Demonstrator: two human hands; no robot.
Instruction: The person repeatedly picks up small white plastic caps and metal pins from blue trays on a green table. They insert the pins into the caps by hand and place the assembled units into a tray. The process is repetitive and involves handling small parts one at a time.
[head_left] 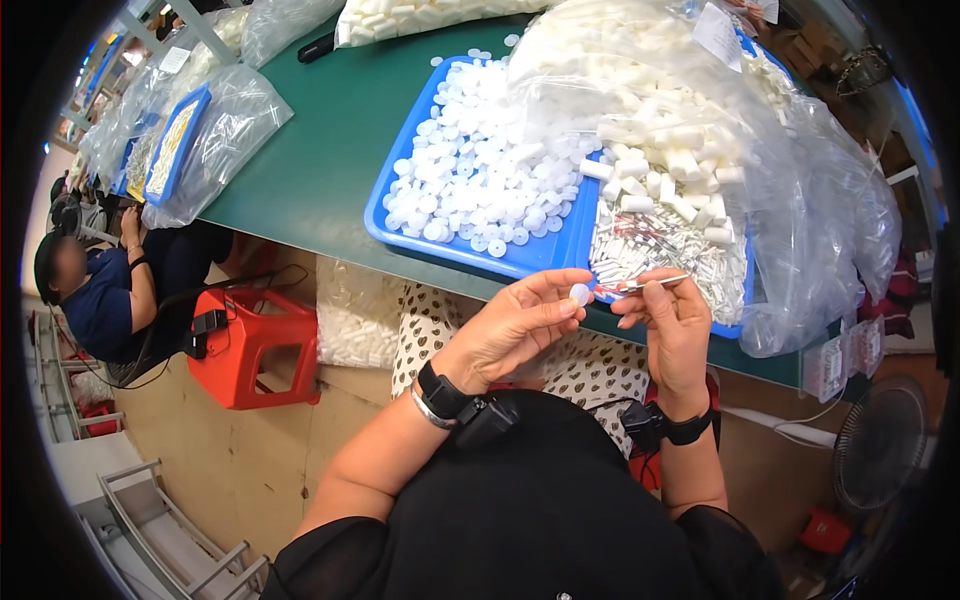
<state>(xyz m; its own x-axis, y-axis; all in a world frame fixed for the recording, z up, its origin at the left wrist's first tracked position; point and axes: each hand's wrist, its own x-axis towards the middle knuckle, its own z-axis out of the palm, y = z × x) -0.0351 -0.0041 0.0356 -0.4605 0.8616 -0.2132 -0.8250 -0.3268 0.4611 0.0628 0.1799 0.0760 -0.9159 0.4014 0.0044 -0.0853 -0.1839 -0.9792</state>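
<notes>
Pinched between the thumb and index finger of my left hand (520, 325) is a small round translucent white disc (579, 294). Close by on its right, my right hand (672, 325) grips a thin whitish rod (655, 283) lying roughly level; its exact kind is too small to tell. Both hands hover at the table's near edge, just in front of two blue trays. A heap of similar white discs (480, 165) fills the left blue tray (390, 225). In the right blue tray (747, 290) lie many thin white sticks (665, 250), with some reddish bits, and thicker cream cylinders (690, 180).
A large clear plastic bag (830, 200) of cream cylinders spills over the right tray. Another bag (400, 20) lies at the back of the green table (310, 170). At left, a seated person (110, 290) works near a red stool (250, 350). A fan (880, 445) stands at right.
</notes>
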